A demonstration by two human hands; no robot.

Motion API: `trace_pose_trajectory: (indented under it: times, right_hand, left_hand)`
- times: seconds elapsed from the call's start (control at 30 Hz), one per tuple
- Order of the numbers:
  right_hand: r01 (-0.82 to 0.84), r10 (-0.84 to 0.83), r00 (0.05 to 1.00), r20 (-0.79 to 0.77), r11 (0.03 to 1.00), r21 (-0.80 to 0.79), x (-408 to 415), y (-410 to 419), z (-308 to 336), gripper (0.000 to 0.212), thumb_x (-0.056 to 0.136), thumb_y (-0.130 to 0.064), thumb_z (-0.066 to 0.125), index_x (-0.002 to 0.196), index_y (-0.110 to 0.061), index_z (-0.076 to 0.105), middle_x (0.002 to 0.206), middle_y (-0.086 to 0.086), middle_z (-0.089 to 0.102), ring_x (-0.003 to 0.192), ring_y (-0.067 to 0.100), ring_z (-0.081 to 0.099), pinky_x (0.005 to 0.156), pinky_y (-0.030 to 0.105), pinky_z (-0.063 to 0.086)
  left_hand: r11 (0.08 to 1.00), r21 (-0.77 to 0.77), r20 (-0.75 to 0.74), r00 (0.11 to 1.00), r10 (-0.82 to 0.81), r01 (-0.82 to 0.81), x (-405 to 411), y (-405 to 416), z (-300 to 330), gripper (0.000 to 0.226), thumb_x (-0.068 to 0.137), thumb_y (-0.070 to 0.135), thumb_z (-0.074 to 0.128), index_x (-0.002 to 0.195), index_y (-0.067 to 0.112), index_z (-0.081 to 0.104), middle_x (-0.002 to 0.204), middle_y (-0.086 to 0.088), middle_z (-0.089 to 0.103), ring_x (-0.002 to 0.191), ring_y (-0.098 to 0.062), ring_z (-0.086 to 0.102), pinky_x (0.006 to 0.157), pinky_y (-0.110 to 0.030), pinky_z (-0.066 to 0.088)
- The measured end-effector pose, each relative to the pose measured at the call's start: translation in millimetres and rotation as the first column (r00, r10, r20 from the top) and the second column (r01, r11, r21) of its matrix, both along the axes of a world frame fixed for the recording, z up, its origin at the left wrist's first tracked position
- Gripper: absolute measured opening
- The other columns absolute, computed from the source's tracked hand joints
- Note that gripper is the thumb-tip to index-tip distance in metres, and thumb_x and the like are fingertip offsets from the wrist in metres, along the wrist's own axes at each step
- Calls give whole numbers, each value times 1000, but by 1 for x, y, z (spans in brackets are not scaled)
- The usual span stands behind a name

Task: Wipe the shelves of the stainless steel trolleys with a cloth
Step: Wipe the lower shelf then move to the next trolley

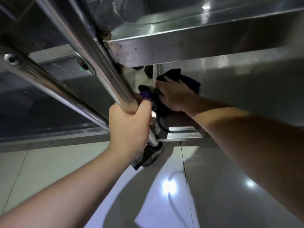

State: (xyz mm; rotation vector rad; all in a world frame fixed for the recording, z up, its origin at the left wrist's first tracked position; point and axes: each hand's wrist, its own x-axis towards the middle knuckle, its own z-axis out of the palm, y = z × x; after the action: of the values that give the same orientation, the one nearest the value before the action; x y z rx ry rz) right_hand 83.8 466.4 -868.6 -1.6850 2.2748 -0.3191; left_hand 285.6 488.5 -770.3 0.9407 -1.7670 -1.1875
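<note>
Dim overall, bright glare spots on the glossy floor (167, 186), sheen along the steel post (92, 51), deep shadow under the shelf (181, 51), wide-angle bending at edges, slight softness.

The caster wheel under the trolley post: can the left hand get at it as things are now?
Probably yes. The left hand grips the post just above the caster wheel, and nothing lies between them; it must let go first.

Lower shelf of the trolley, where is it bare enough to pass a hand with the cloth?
Bare steel runs on the lower shelf right of the dark cloth, beneath the upper shelf. It is crowded at the corner post: the left hand grips it and the right hand presses the cloth there.
</note>
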Motion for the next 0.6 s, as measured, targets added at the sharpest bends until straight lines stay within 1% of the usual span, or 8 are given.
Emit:
trace_pose_trajectory:
  times: [0.1,0.17,0.23,0.3,0.37,0.47,0.5,0.6]
  right_hand:
    - [129,-117,990,-80,977,171,-24,-41,14,57,105,-33,33,160,-25,21,170,-4,13,157,27,0,120,64,1]
    - [197,-191,980,-49,953,230,-29,-56,22,57,106,-29,37,160,-23,21,169,0,11,156,32,-1,121,65,6]
    - [247,-255,967,7,945,214,-26,-58,22,58,107,-28,38,161,-20,19,170,3,9,156,34,0,123,60,11]
    - [258,-262,964,35,962,88,-16,-48,17,60,107,-32,36,161,-16,16,170,3,10,156,32,5,123,54,15]
    - [226,-214,969,122,970,-90,1,-30,10,64,104,-34,48,159,-13,22,169,5,15,153,31,20,121,49,25]
    - [128,-69,967,246,963,-235,48,2,-1,69,91,-30,70,148,-9,40,166,8,22,141,31,41,109,37,39]
    - [67,-11,973,231,969,-239,64,10,-6,66,90,-30,71,146,-9,44,164,7,26,141,31,41,105,35,40]
    - [-182,190,981,48,975,-130,77,25,-21,60,99,-40,50,153,-16,40,166,1,26,153,24,19,116,48,33]
  left_hand:
    - [1000,8,-6,1000,0,0,-3,0,2,32,75,12,55,66,-15,40,64,-35,41,59,-44,40,49,-40,31]
    - [1000,21,-15,1000,3,-3,-4,0,2,32,75,11,55,66,-15,39,63,-35,39,59,-46,40,49,-43,33]
    - [999,31,-23,1000,11,-11,-5,0,2,32,75,10,55,66,-14,38,62,-34,38,59,-47,40,48,-45,33]
    - [999,25,-33,999,22,-21,-4,0,2,32,75,10,56,65,-14,37,61,-34,37,59,-48,39,48,-44,32]
    - [999,15,-43,999,30,-29,-4,1,1,33,76,11,56,64,-15,38,60,-35,38,58,-48,38,49,-44,32]
    - [999,-14,-37,999,38,-39,-5,1,0,33,76,11,57,65,-16,42,62,-35,41,55,-40,39,50,-44,34]
    - [999,-31,-23,999,41,-41,-4,0,-1,33,76,11,57,66,-16,43,64,-34,44,56,-35,41,51,-42,36]
    - [998,-65,12,1000,23,-23,4,0,-3,26,75,15,57,65,-8,50,66,-29,52,60,-36,51,54,-37,41]
